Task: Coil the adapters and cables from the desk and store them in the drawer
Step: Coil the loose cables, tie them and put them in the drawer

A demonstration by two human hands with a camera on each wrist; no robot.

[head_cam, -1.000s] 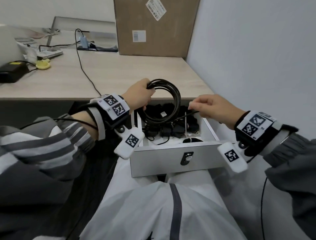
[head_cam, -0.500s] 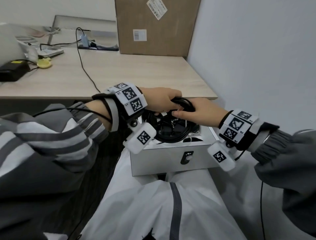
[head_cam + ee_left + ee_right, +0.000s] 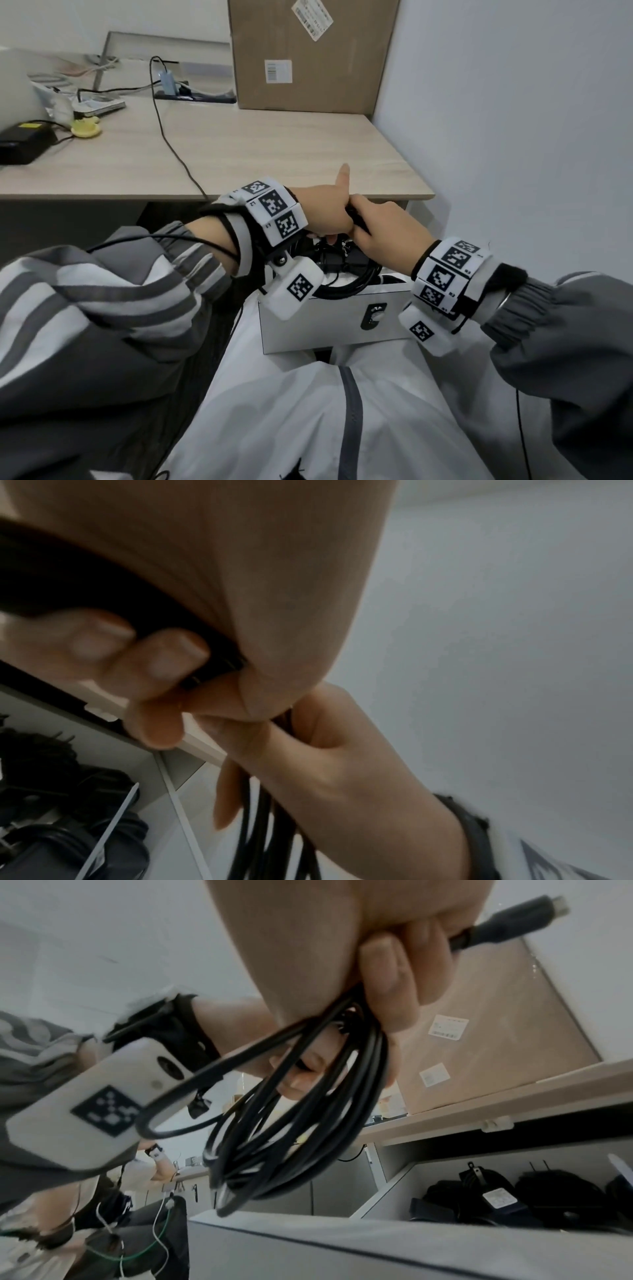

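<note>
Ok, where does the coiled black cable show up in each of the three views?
Head: the coiled black cable hangs below the joined hands, over the open drawer, centre frame.
Left wrist: its strands drop from the right hand, bottom centre.
Right wrist: the loops fill the centre, plug end top right.
Shared landmark: the drawer with black adapters inside.

Wooden desk [image 3: 274, 154] — cardboard box [image 3: 308, 54], black adapter [image 3: 24, 142]
</note>
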